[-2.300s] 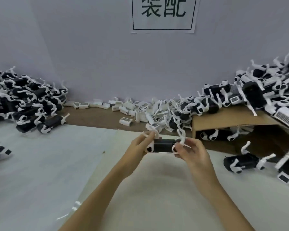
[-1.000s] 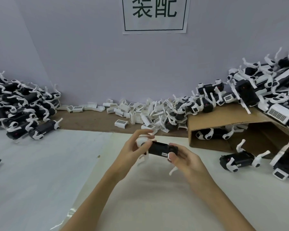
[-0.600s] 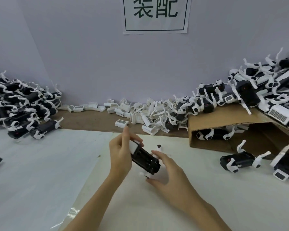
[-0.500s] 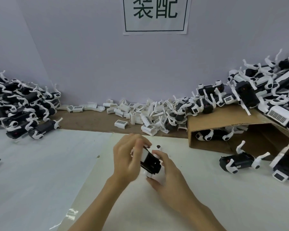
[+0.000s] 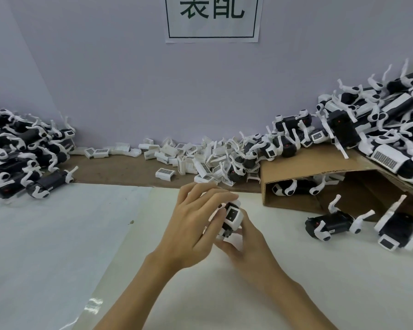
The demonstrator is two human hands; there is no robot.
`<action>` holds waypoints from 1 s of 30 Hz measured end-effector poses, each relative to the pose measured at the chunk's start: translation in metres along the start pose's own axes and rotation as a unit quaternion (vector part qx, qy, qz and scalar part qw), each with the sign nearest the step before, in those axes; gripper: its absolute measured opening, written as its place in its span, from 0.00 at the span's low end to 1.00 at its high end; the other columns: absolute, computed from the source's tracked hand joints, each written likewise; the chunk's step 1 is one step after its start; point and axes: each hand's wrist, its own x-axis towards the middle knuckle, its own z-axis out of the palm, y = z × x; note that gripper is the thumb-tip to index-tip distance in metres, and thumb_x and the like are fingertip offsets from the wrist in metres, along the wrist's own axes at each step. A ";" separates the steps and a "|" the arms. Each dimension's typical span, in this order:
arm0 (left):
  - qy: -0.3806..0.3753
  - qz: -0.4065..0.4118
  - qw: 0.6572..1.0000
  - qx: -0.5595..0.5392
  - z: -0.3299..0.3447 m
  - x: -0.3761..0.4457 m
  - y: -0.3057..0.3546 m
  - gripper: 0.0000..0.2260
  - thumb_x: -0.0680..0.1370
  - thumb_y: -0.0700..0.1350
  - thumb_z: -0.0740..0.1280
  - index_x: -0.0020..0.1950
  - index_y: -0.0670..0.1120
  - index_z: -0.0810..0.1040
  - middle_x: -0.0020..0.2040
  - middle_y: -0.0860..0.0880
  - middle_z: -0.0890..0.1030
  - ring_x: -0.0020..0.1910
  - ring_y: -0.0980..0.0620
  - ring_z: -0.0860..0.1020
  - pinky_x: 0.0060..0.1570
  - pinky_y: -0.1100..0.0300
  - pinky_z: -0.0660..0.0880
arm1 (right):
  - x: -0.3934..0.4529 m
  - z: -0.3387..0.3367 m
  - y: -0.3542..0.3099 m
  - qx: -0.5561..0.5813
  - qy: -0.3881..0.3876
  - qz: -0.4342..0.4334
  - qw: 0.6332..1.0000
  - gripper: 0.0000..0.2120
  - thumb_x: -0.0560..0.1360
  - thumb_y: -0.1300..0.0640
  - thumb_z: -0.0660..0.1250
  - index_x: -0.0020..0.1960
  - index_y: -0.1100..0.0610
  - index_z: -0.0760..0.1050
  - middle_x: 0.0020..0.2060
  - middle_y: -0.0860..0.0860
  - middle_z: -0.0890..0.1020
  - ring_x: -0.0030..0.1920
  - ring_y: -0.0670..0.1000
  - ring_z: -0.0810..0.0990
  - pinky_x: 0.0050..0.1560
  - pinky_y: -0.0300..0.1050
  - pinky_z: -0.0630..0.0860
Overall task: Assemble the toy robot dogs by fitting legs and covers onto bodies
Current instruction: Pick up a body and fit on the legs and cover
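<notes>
A white sign (image 5: 212, 19) on the grey wall (image 5: 129, 86) carries two large dark characters, 装配, inside a thin rectangular border; its top is cut off by the frame edge. Low over the middle of the table (image 5: 57, 246), both hands close on one toy robot dog (image 5: 231, 216), a black body with white parts, its white-framed end panel with a dark screen turned up toward the camera. The left hand (image 5: 196, 222) wraps over it from the left, its grip curled around the body with the fingertips on the top and near the panel. The right hand (image 5: 246, 241) cups it from below and from the right, its grip curled against the underside with the thumb up along the right edge of the panel. The dog's lower part is hidden between the palms. Along the wall lies a scatter of loose white covers (image 5: 191, 158), several showing barcode-like labels too small to read. A heap of assembled dogs (image 5: 22, 148) sits at the far left, and a larger heap (image 5: 379, 125) spills over a brown cardboard box (image 5: 320, 172) at the right. One finished dog (image 5: 332, 222) lies on the table just in front of the box, with another (image 5: 398, 227) beside it.
</notes>
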 end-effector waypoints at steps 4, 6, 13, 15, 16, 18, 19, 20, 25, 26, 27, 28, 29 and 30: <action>0.001 -0.050 0.998 -0.026 0.001 0.000 0.002 0.14 0.85 0.47 0.58 0.63 0.49 0.82 0.60 0.60 0.82 0.65 0.54 0.77 0.67 0.51 0.65 | -0.001 0.001 0.002 -0.013 0.007 0.001 1.000 0.32 0.77 0.55 0.76 0.75 0.40 0.65 0.62 0.40 0.80 0.63 0.47 0.80 0.65 0.41 0.75; 0.012 -0.081 0.996 -0.042 0.001 0.002 0.002 0.14 0.84 0.47 0.58 0.61 0.50 0.83 0.58 0.60 0.83 0.62 0.54 0.77 0.66 0.51 0.64 | -0.002 -0.002 0.001 -0.039 0.018 -0.003 0.999 0.32 0.78 0.56 0.76 0.75 0.40 0.65 0.64 0.40 0.78 0.64 0.46 0.78 0.66 0.45 0.76; 0.107 -0.255 0.950 -0.144 0.003 0.000 0.001 0.28 0.86 0.56 0.48 0.43 0.51 0.86 0.43 0.56 0.85 0.53 0.56 0.78 0.59 0.53 0.68 | -0.011 -0.001 -0.015 -0.136 0.045 -0.042 0.989 0.36 0.74 0.49 0.76 0.76 0.40 0.62 0.64 0.36 0.70 0.64 0.37 0.72 0.60 0.26 0.68; 0.161 -0.336 0.904 -0.211 0.003 0.000 -0.002 0.33 0.85 0.63 0.47 0.41 0.52 0.88 0.43 0.53 0.87 0.54 0.50 0.80 0.57 0.51 0.70 | -0.013 0.001 -0.022 -0.169 0.047 -0.066 0.982 0.34 0.72 0.44 0.73 0.75 0.43 0.64 0.61 0.36 0.70 0.63 0.39 0.71 0.58 0.27 0.69; 0.184 -0.359 0.884 -0.235 0.001 0.001 -0.006 0.35 0.85 0.65 0.46 0.41 0.51 0.88 0.43 0.51 0.87 0.53 0.44 0.80 0.55 0.49 0.71 | -0.013 0.001 -0.024 -0.180 0.050 -0.081 0.979 0.34 0.72 0.43 0.71 0.75 0.45 0.65 0.61 0.37 0.70 0.63 0.40 0.70 0.58 0.29 0.70; 0.190 -0.381 0.855 -0.297 -0.003 0.002 -0.014 0.37 0.85 0.67 0.46 0.43 0.48 0.89 0.45 0.46 0.88 0.49 0.40 0.81 0.46 0.51 0.72 | -0.012 0.001 -0.028 -0.181 0.056 -0.100 0.977 0.33 0.73 0.41 0.70 0.75 0.49 0.68 0.58 0.38 0.72 0.61 0.42 0.70 0.58 0.34 0.72; 0.179 -0.390 0.841 -0.330 -0.004 0.003 -0.018 0.37 0.85 0.68 0.47 0.44 0.46 0.88 0.45 0.44 0.87 0.48 0.38 0.81 0.46 0.50 0.71 | -0.013 0.001 -0.030 -0.178 0.057 -0.106 0.977 0.33 0.74 0.40 0.70 0.76 0.49 0.68 0.57 0.38 0.72 0.61 0.42 0.70 0.59 0.35 0.72; 0.171 -0.403 0.827 -0.352 -0.004 0.003 -0.020 0.37 0.85 0.68 0.48 0.44 0.44 0.87 0.45 0.42 0.87 0.47 0.37 0.81 0.48 0.48 0.70 | -0.014 0.002 -0.030 -0.171 0.055 -0.110 0.978 0.34 0.74 0.39 0.71 0.76 0.49 0.68 0.56 0.37 0.72 0.60 0.42 0.71 0.59 0.35 0.72; 0.218 -0.484 0.755 -0.385 -0.003 0.002 -0.025 0.30 0.82 0.66 0.57 0.36 0.44 0.81 0.40 0.42 0.85 0.41 0.45 0.79 0.50 0.48 0.71 | -0.017 0.010 -0.032 -0.055 0.068 -0.054 0.995 0.36 0.65 0.32 0.76 0.70 0.39 0.71 0.57 0.42 0.76 0.58 0.44 0.76 0.58 0.30 0.70; 0.221 -0.485 0.752 -0.387 -0.004 0.000 -0.027 0.29 0.82 0.65 0.58 0.36 0.44 0.81 0.39 0.41 0.85 0.41 0.45 0.79 0.51 0.47 0.71 | -0.018 0.013 -0.032 -0.047 0.069 -0.048 0.995 0.34 0.64 0.32 0.77 0.67 0.37 0.71 0.56 0.42 0.76 0.58 0.45 0.76 0.57 0.30 0.70; 0.222 -0.486 0.749 -0.393 -0.005 0.000 -0.029 0.29 0.82 0.65 0.59 0.37 0.43 0.81 0.39 0.41 0.84 0.40 0.44 0.79 0.51 0.46 0.72 | -0.018 0.015 -0.034 -0.045 0.070 -0.045 0.995 0.32 0.63 0.31 0.77 0.64 0.35 0.71 0.56 0.42 0.76 0.57 0.45 0.76 0.56 0.30 0.70; 0.220 -0.487 0.745 -0.399 -0.006 -0.001 -0.029 0.30 0.83 0.65 0.58 0.37 0.42 0.81 0.39 0.40 0.84 0.41 0.43 0.79 0.52 0.45 0.72 | -0.019 0.018 -0.035 -0.044 0.071 -0.042 0.996 0.31 0.63 0.31 0.77 0.62 0.34 0.71 0.55 0.41 0.76 0.57 0.44 0.76 0.55 0.29 0.70; 0.217 -0.488 0.743 -0.404 -0.006 -0.002 -0.029 0.31 0.84 0.65 0.57 0.38 0.40 0.82 0.39 0.40 0.84 0.41 0.42 0.79 0.54 0.44 0.72 | -0.019 0.019 -0.036 -0.041 0.076 -0.038 0.996 0.30 0.63 0.31 0.77 0.61 0.33 0.70 0.54 0.41 0.76 0.57 0.44 0.76 0.54 0.29 0.70; 0.215 -0.485 0.744 -0.406 -0.006 -0.002 -0.030 0.33 0.85 0.65 0.56 0.39 0.40 0.82 0.39 0.40 0.85 0.42 0.41 0.80 0.54 0.44 0.73 | -0.018 0.019 -0.037 -0.035 0.083 -0.033 0.995 0.30 0.63 0.30 0.77 0.60 0.32 0.70 0.53 0.40 0.76 0.56 0.44 0.76 0.53 0.29 0.70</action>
